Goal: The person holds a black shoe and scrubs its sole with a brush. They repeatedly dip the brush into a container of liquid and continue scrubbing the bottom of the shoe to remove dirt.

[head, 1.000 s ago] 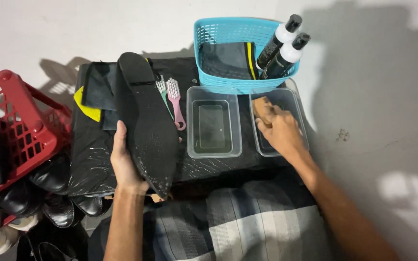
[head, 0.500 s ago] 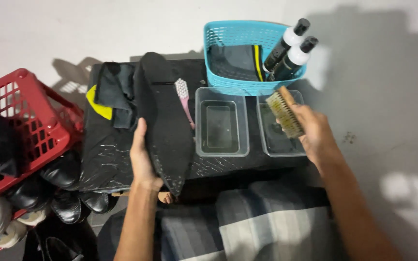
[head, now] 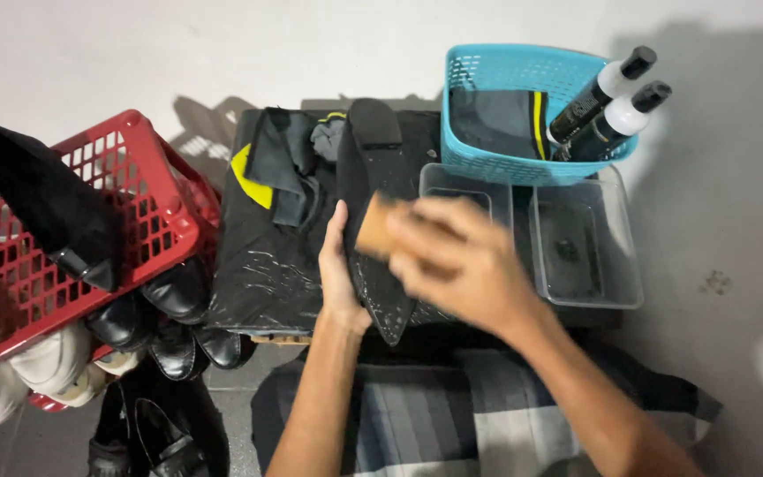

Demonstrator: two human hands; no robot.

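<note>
My left hand grips a black pointed shoe, sole up, toe towards me, over a surface covered in black plastic sheet. My right hand, blurred by motion, holds a wooden-backed brush against the shoe's sole. Two clear plastic tubs lie just right of the shoe: one partly hidden by my right hand, the other with dark water in it.
A teal basket at the back holds a dark cloth and two black spray bottles. At the left, a red crate holds a black boot. Several black shoes lie on the floor. A yellow-and-black cloth lies on the sheet.
My right hand has carried the brush from above the right tub leftwards onto the shoe's sole. The camera view has shifted left and closer.
</note>
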